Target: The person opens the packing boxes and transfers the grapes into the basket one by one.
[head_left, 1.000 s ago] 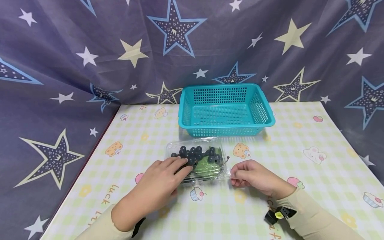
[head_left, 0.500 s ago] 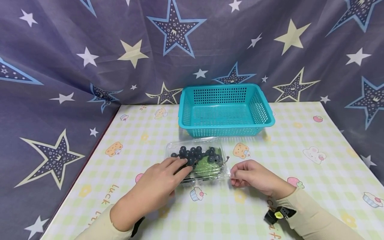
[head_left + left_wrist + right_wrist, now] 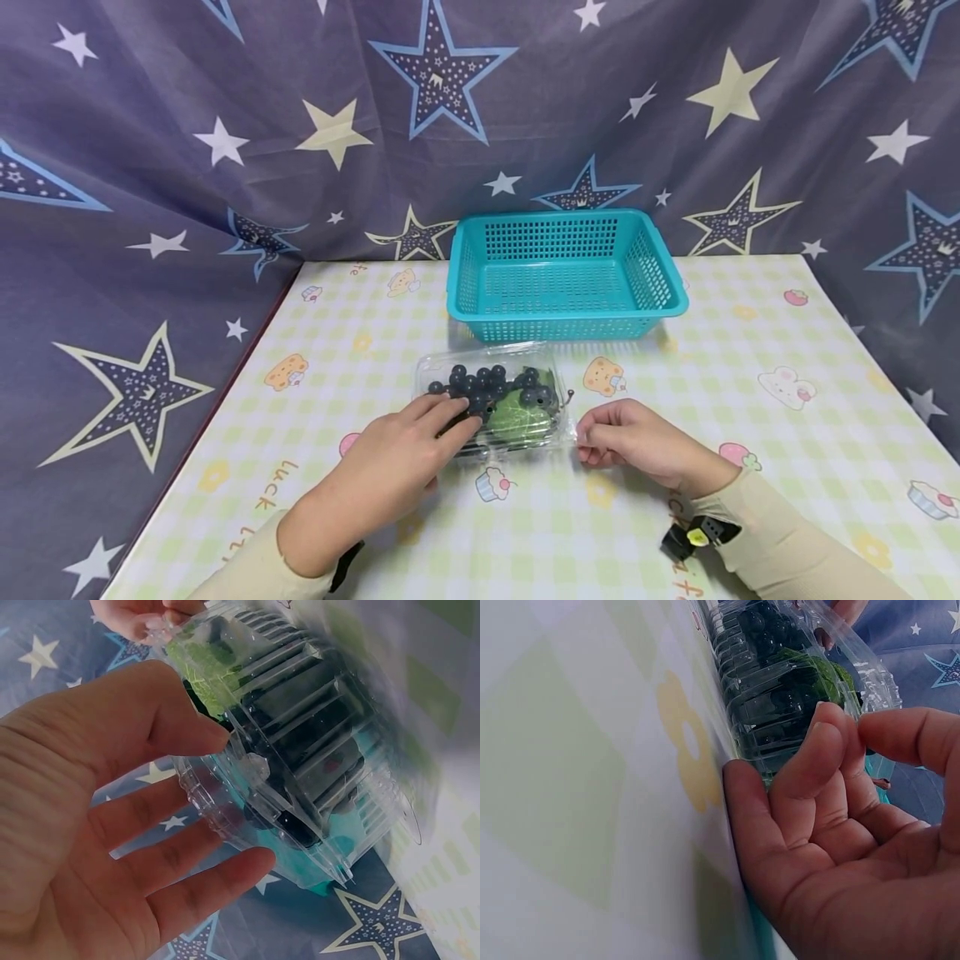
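Observation:
A clear plastic clamshell container (image 3: 551, 429) lies on the tablecloth in the head view. Inside are several dark grapes (image 3: 480, 383) and a light green piece (image 3: 519, 417), whose kind I cannot tell. My left hand (image 3: 401, 454) rests on the container's left part, fingers fairly straight over the lid; in the left wrist view the thumb (image 3: 176, 720) touches its rim. At the right end, my right hand (image 3: 626, 442) pinches the clear rim corner between thumb and forefinger, its other fingers (image 3: 806, 776) curled. A thin brown stem (image 3: 570, 395) pokes out at the right edge.
A turquoise perforated basket (image 3: 562, 312) stands behind the container, near the back edge of the table. A checked tablecloth (image 3: 750, 350) covers the table. Star-patterned curtain (image 3: 525, 100) hangs behind and at both sides. A black wrist strap (image 3: 701, 533) sits on the right sleeve.

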Tool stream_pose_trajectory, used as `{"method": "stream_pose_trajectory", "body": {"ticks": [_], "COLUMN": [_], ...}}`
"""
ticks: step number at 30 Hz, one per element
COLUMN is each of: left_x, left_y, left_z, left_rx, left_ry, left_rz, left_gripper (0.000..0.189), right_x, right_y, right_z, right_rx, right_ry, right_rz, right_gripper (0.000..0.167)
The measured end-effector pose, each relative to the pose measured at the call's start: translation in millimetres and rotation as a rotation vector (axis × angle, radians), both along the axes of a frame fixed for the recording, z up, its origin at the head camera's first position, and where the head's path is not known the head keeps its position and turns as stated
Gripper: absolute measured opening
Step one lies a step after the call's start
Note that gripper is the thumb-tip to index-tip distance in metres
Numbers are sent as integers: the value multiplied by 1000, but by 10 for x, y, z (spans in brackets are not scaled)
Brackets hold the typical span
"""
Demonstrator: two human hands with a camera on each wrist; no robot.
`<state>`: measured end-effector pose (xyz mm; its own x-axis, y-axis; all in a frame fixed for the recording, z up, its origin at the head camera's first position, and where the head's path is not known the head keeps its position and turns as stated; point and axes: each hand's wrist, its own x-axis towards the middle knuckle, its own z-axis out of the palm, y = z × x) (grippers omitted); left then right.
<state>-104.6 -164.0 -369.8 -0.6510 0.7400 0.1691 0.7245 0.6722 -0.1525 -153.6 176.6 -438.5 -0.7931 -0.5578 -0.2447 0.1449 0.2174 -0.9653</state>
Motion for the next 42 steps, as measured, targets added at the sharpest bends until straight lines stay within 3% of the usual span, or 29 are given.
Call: {"method": "stream_pose_trajectory", "body": {"ticks": [27, 34, 42], "left_x": [-11, -22, -15], "left_y": [54, 95, 119], "left_z": [1, -23, -37], "left_rx": [-7, 23, 25], "left_ry": [134, 208, 266], "left_rz": [-39, -58, -49], "left_gripper": [74, 42, 31], "right_x": [6, 11, -8], "right_y": [5, 13, 16], "right_z": [-16, -10, -24], "right_rx": [-20, -20, 4], "right_ry": [-15, -12, -9], "right_rz": [1, -2, 6], "right_gripper": [17, 18, 17]}}
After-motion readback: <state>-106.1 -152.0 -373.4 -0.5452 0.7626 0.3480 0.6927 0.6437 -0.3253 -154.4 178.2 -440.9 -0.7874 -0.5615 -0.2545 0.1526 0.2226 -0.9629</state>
